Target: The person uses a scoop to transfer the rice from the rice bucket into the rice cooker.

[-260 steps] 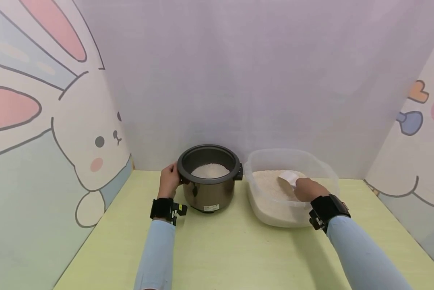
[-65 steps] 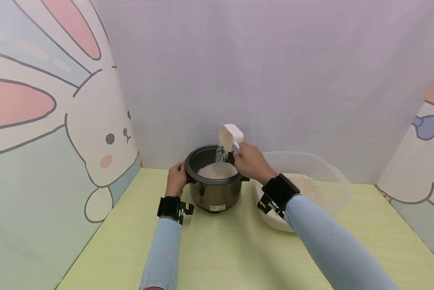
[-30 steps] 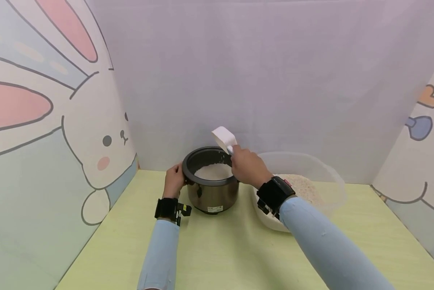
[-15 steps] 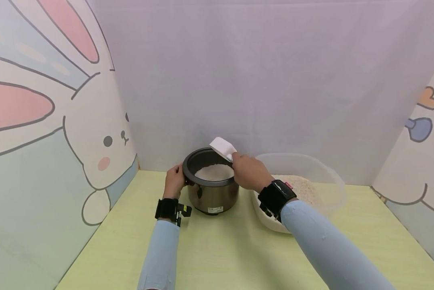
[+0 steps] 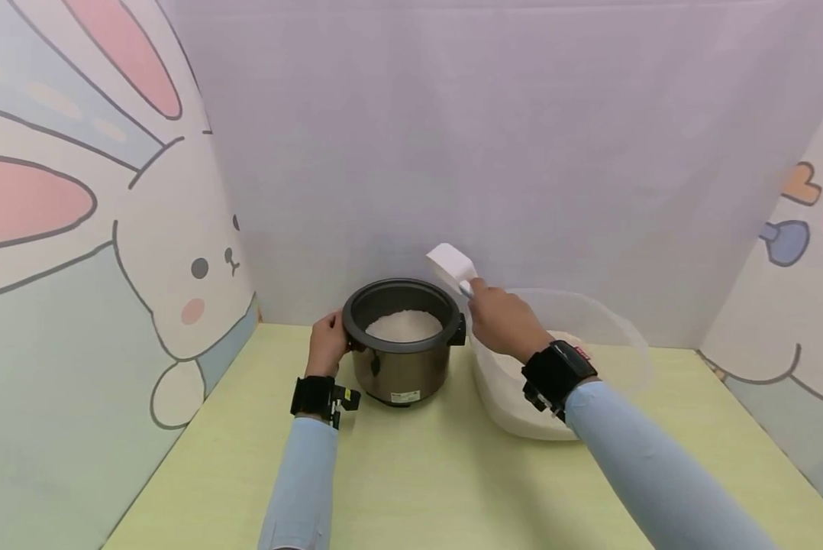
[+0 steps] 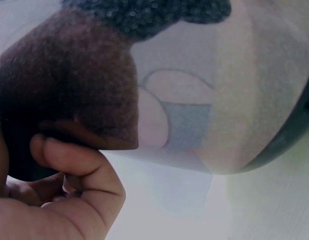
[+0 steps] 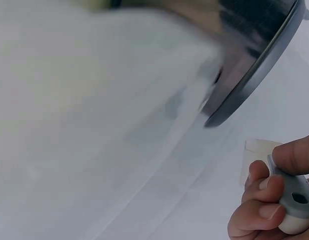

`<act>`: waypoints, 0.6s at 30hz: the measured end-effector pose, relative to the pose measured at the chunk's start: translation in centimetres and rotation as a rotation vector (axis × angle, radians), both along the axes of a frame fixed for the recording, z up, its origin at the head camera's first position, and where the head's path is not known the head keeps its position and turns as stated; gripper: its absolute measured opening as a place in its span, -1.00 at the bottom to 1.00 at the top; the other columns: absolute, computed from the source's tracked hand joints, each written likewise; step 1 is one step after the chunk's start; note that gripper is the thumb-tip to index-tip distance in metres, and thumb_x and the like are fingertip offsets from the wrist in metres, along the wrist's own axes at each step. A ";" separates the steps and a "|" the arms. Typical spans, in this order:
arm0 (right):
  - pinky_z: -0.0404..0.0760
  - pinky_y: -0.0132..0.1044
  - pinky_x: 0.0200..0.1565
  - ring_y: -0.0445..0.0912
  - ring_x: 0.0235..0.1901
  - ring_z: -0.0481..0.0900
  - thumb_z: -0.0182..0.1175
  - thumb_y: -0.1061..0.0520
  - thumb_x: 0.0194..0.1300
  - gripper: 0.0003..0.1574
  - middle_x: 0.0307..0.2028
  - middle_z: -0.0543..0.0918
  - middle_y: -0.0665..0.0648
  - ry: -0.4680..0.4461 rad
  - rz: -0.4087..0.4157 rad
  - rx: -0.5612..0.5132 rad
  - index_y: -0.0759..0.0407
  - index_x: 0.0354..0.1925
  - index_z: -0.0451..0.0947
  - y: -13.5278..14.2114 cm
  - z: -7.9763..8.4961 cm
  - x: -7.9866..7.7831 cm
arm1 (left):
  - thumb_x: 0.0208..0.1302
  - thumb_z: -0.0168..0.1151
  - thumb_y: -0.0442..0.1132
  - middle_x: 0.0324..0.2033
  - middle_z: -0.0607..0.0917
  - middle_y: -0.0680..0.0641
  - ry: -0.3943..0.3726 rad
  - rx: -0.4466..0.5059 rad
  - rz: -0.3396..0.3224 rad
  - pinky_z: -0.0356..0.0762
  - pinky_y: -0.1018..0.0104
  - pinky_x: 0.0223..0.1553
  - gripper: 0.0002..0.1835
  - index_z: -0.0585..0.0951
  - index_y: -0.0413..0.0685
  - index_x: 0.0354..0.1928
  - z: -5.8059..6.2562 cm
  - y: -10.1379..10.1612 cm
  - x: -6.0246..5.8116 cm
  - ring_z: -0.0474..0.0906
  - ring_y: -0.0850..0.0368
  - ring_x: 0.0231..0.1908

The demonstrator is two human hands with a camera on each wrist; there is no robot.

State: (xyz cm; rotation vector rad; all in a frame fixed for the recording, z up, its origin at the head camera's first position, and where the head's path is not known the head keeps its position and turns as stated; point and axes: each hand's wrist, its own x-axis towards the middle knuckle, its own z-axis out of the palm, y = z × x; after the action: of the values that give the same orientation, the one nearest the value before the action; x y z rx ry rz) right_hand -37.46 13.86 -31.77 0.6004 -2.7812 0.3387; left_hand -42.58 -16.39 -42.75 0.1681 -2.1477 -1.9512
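Your head view is bright, with a soft shadow on the counter [image 5: 411, 477], low and right of middle. In your left wrist view, the pot [image 6: 184, 92] shines like a hazy mirror. Your right wrist view is blurry at the upper left.

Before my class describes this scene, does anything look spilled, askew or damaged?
Nothing stands out. The cooker and the clear tub stand upright, with no spill visible on the table. Only the scoop tilts, held in the right hand, which seems ordinary handling. The right arm hides part of the tub.
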 end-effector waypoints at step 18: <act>0.39 -0.10 -0.48 0.02 -0.57 0.49 -0.08 0.31 0.50 -0.71 -0.41 0.58 0.32 -0.135 -0.070 -0.030 0.56 0.03 0.34 10.3 -4.4 0.9 | 0.64 -0.02 0.01 -0.38 0.56 -0.11 0.012 0.003 -0.013 0.62 0.35 -0.39 -0.54 0.66 -0.25 0.09 -0.1 -0.1 0.0 0.58 0.15 -0.44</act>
State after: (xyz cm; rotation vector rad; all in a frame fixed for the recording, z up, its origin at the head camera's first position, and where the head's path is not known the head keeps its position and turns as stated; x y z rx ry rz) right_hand -36.54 24.16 -36.14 0.4883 -2.9121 0.4191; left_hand -42.57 -16.47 -42.88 0.1430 -2.1436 -1.9580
